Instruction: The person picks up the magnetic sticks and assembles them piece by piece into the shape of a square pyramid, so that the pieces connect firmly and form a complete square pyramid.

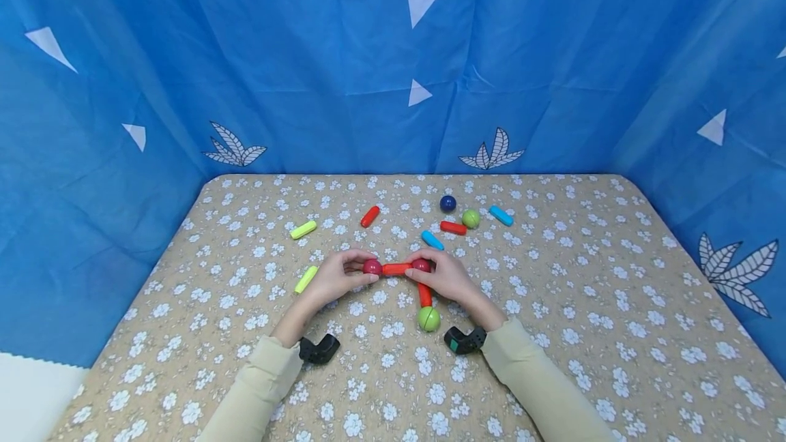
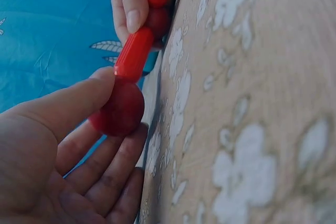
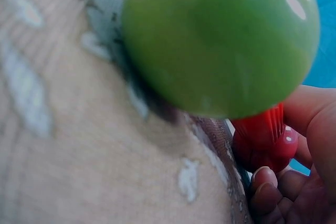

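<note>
Between the hands runs a red rod (image 1: 396, 269) with a dark red ball at each end. My left hand (image 1: 336, 277) pinches the left red ball (image 2: 122, 107) between thumb and fingers. At the other end, my right hand (image 1: 447, 277) grips the right red ball (image 1: 421, 265). A second red rod (image 1: 425, 295) extends from that ball toward me and ends in a green ball (image 1: 429, 319). In the right wrist view this green ball (image 3: 220, 40) looms large and hides part of the red rod behind it.
Beyond the hands lie a dark blue ball (image 1: 448, 204), another green ball (image 1: 471, 219), blue rods (image 1: 501, 215) and loose red rods (image 1: 370, 216). Yellow-green rods (image 1: 303, 229) lie on the left. A flowered cloth (image 1: 614, 333) covers the table, with blue curtains (image 1: 344, 53) around it.
</note>
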Available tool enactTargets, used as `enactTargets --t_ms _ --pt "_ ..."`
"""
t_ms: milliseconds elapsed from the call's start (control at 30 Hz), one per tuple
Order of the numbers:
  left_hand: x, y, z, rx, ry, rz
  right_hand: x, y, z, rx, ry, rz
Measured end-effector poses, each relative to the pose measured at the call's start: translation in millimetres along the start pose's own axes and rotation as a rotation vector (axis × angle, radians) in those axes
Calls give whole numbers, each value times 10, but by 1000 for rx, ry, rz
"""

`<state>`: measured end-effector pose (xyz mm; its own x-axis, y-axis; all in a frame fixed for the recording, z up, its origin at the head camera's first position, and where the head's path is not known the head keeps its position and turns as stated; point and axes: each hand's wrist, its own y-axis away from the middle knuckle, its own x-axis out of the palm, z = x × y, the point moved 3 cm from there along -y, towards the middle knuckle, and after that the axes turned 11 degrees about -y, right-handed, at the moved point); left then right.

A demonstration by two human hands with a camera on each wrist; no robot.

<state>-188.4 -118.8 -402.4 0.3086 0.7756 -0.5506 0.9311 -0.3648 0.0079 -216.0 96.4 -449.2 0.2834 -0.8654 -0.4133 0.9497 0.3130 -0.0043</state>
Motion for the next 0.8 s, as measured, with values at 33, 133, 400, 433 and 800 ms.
enactTargets --t_ms 33,133,400,433,800 --pt "4 2 -4 0 -4 -2 -2 0 3 1 -3 -2" --pt "10 5 -10 -1 -9 -18 -7 6 13 2 -12 -6" --pt "22 1 -7 -19 27 -31 -34 7 8 -17 -35 -2" --pt "25 -3 -3 -19 29 -32 -41 5 3 -17 -41 2" --pt "129 -125 350 9 21 -75 -51 -6 -6 -14 -72 27"
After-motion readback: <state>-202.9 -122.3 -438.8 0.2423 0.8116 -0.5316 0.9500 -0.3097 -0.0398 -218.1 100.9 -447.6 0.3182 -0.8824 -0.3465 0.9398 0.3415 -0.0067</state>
